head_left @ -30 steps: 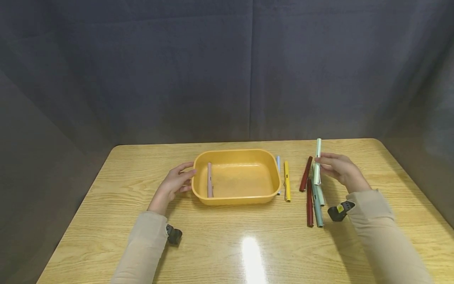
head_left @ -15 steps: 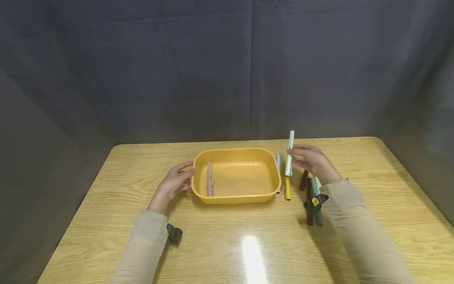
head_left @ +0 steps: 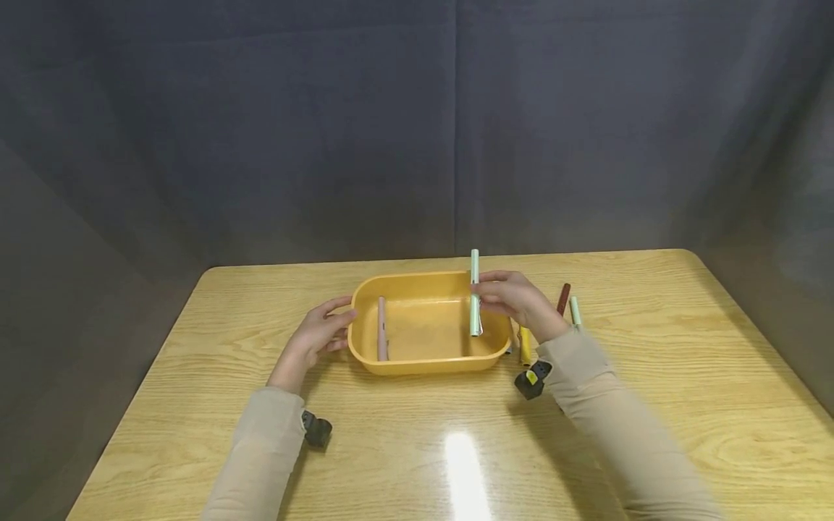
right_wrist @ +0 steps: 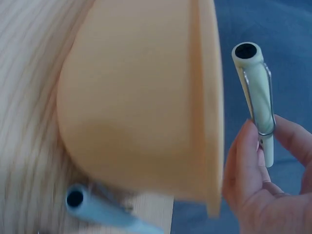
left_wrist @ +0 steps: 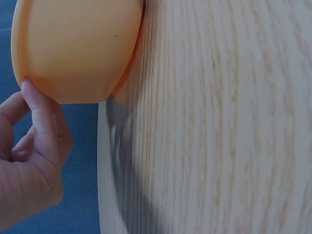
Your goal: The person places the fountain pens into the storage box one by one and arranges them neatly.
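A mint-green pen point(head_left: 475, 322) with a wire clip is pinched upright between the thumb and fingers of my right hand point(head_left: 519, 300). It overlaps the right end of a yellow plastic basin point(head_left: 423, 367) in the head view. The right wrist view gives the pen's dark-centred end point(right_wrist: 245, 50) and the hand point(right_wrist: 265, 187) behind the basin wall. At the basin's left end, my left hand point(head_left: 316, 335) holds the rim, with the thumb on the edge and the other fingers outside. A pale pink pen point(head_left: 382, 329) lies inside, along the left wall.
Right of the basin, a yellow pen point(head_left: 525, 347) and a light blue pen point(right_wrist: 100, 209) lie on the wooden table point(head_left: 391, 449). A dark red pen point(head_left: 564, 298) and another mint pen point(head_left: 575, 311) show past the right forearm, which covers part of that group. A dark curtain point(head_left: 326, 145) hangs behind.
My right hand has carried the mint-green pen leftward from the pen group, past the yellow pen, to the basin's right end. The left hand has stayed at the rim.
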